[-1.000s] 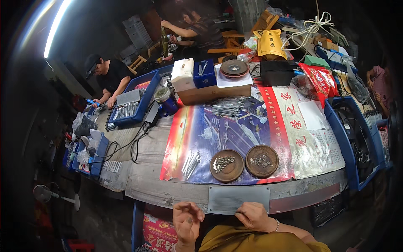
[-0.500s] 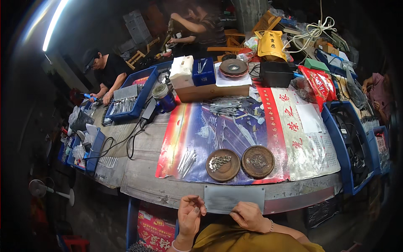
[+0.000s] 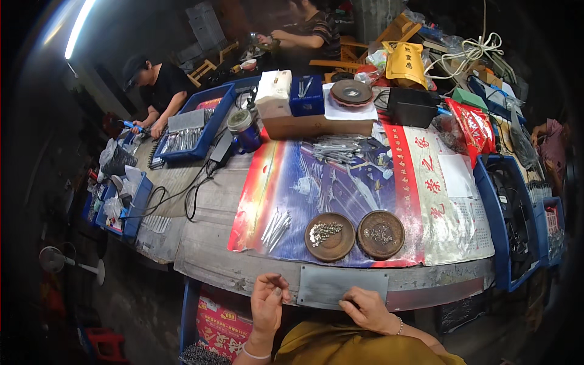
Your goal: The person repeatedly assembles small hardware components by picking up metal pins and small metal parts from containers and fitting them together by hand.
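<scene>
At the table's near edge lies a grey metal plate (image 3: 344,285). My left hand (image 3: 266,303) is just left of it, raised, with curled fingers and the thumb near them; anything held there is too small to make out. My right hand (image 3: 369,310) rests at the plate's lower right part, fingers bent and pinched, their tips partly hidden. Beyond the plate stand two round brown dishes: the left dish (image 3: 331,250) holds small shiny silver pieces (image 3: 322,232), the right dish (image 3: 381,250) finer, darker silver bits (image 3: 380,233). Thin silver rods (image 3: 277,229) lie left of them.
A larger pile of silver rods (image 3: 337,149) lies farther back on the printed poster (image 3: 286,182). Behind it is a cardboard box (image 3: 316,128). Blue bins (image 3: 496,225) flank the table, a cable (image 3: 191,193) runs at left, and a co-worker (image 3: 161,91) sits far left.
The view has shifted slightly, moving the table's contents rightward. My left hand sits a little farther from the plate, and my right hand's fingers have moved slightly over it.
</scene>
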A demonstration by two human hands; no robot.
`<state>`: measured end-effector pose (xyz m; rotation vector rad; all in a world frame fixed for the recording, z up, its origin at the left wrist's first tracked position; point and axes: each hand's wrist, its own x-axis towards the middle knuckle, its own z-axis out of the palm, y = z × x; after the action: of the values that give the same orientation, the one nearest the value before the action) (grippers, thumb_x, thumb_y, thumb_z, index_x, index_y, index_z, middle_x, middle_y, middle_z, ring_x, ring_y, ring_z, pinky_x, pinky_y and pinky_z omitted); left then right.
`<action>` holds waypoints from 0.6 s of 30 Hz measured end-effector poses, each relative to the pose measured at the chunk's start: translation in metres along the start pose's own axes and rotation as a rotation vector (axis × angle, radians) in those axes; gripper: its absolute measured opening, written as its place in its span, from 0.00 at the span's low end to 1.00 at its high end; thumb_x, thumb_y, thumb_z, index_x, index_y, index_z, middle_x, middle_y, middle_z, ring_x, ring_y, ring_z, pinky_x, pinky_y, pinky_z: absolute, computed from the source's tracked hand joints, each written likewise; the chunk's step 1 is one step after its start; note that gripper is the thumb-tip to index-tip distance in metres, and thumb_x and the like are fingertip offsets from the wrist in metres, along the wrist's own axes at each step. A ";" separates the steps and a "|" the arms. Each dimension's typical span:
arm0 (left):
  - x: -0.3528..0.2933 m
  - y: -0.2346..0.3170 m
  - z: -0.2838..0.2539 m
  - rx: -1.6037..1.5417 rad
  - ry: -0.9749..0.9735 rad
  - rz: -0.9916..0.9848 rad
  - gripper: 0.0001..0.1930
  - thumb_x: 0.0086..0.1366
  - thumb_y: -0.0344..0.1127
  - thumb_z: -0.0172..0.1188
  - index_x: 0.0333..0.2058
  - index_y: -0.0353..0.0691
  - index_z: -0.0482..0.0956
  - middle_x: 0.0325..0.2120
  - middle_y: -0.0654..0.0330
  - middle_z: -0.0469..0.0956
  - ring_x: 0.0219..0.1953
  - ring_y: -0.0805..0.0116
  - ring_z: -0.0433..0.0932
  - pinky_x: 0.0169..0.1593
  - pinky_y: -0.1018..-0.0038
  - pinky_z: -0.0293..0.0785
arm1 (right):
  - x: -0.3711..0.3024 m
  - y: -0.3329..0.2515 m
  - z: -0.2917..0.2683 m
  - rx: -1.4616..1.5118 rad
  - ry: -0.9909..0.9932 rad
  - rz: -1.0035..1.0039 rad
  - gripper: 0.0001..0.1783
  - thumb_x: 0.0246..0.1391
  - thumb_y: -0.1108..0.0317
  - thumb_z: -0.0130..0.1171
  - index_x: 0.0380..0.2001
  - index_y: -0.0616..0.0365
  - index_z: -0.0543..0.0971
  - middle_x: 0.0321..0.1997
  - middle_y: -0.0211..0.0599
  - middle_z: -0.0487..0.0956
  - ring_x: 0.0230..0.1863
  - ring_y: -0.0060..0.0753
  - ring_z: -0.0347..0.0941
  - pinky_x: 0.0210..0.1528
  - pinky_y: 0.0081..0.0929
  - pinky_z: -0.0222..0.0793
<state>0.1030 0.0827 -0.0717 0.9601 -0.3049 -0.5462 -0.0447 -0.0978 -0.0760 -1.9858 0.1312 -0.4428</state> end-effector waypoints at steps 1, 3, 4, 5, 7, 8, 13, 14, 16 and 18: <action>0.001 0.001 -0.002 0.009 0.030 -0.004 0.12 0.62 0.23 0.50 0.45 0.35 0.66 0.34 0.57 0.72 0.30 0.74 0.70 0.35 0.79 0.69 | 0.001 0.000 0.000 -0.006 0.007 -0.012 0.07 0.51 0.69 0.59 0.28 0.62 0.74 0.24 0.43 0.73 0.25 0.47 0.72 0.26 0.34 0.67; 0.003 0.002 -0.010 0.035 0.059 -0.011 0.12 0.62 0.22 0.50 0.44 0.35 0.66 0.34 0.58 0.72 0.30 0.74 0.70 0.35 0.79 0.69 | 0.001 0.000 0.001 -0.008 0.007 -0.017 0.07 0.51 0.69 0.59 0.27 0.62 0.74 0.24 0.43 0.73 0.24 0.47 0.72 0.26 0.34 0.67; 0.003 0.003 -0.013 0.062 0.077 -0.012 0.12 0.62 0.22 0.49 0.44 0.35 0.66 0.33 0.58 0.72 0.29 0.75 0.69 0.34 0.79 0.68 | 0.000 0.001 0.001 -0.014 0.017 -0.020 0.07 0.51 0.70 0.59 0.27 0.62 0.74 0.24 0.42 0.73 0.24 0.46 0.72 0.25 0.33 0.66; 0.005 0.004 -0.014 0.076 0.104 -0.014 0.11 0.61 0.21 0.48 0.43 0.35 0.67 0.33 0.58 0.72 0.29 0.76 0.69 0.34 0.81 0.68 | 0.000 0.002 0.002 -0.020 0.028 -0.023 0.07 0.51 0.70 0.59 0.27 0.62 0.73 0.23 0.42 0.73 0.23 0.45 0.72 0.25 0.33 0.66; 0.006 0.004 -0.022 0.113 0.129 -0.023 0.11 0.62 0.23 0.49 0.44 0.36 0.67 0.32 0.59 0.72 0.28 0.76 0.69 0.33 0.81 0.68 | 0.002 0.003 0.003 -0.015 0.030 -0.022 0.07 0.50 0.71 0.59 0.26 0.62 0.73 0.23 0.41 0.73 0.23 0.44 0.71 0.25 0.32 0.66; 0.006 0.004 -0.025 0.148 0.143 -0.028 0.11 0.62 0.25 0.50 0.44 0.37 0.67 0.32 0.59 0.71 0.28 0.76 0.70 0.32 0.80 0.68 | 0.003 0.003 0.004 -0.014 0.039 -0.026 0.06 0.50 0.71 0.59 0.26 0.62 0.73 0.23 0.41 0.72 0.22 0.43 0.71 0.24 0.32 0.66; 0.008 0.001 -0.027 0.177 0.138 -0.062 0.10 0.63 0.25 0.49 0.43 0.36 0.68 0.31 0.60 0.72 0.27 0.76 0.69 0.32 0.81 0.68 | 0.006 0.002 0.005 -0.037 0.048 -0.043 0.06 0.49 0.72 0.60 0.25 0.62 0.73 0.22 0.40 0.72 0.22 0.43 0.71 0.24 0.31 0.65; 0.009 -0.001 -0.027 0.189 0.129 -0.069 0.10 0.63 0.25 0.49 0.43 0.36 0.68 0.31 0.60 0.72 0.27 0.77 0.69 0.32 0.81 0.68 | 0.006 0.002 0.006 -0.046 0.061 -0.058 0.06 0.49 0.72 0.60 0.25 0.61 0.73 0.22 0.40 0.72 0.22 0.42 0.71 0.23 0.31 0.65; 0.009 -0.004 -0.028 0.185 0.123 -0.079 0.10 0.63 0.25 0.49 0.43 0.36 0.69 0.31 0.60 0.72 0.27 0.77 0.69 0.31 0.81 0.68 | 0.004 0.004 0.006 -0.048 0.060 -0.062 0.06 0.49 0.72 0.60 0.25 0.62 0.73 0.21 0.40 0.72 0.21 0.42 0.71 0.23 0.31 0.65; 0.009 -0.007 -0.030 0.180 0.118 -0.088 0.09 0.63 0.25 0.49 0.43 0.36 0.69 0.31 0.60 0.72 0.26 0.77 0.69 0.31 0.82 0.68 | 0.004 0.006 0.006 -0.050 0.059 -0.067 0.06 0.49 0.72 0.60 0.25 0.62 0.73 0.21 0.40 0.71 0.21 0.42 0.70 0.23 0.31 0.65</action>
<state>0.1229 0.0950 -0.0940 1.1794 -0.2086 -0.5465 -0.0383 -0.0960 -0.0828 -2.0316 0.1136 -0.5466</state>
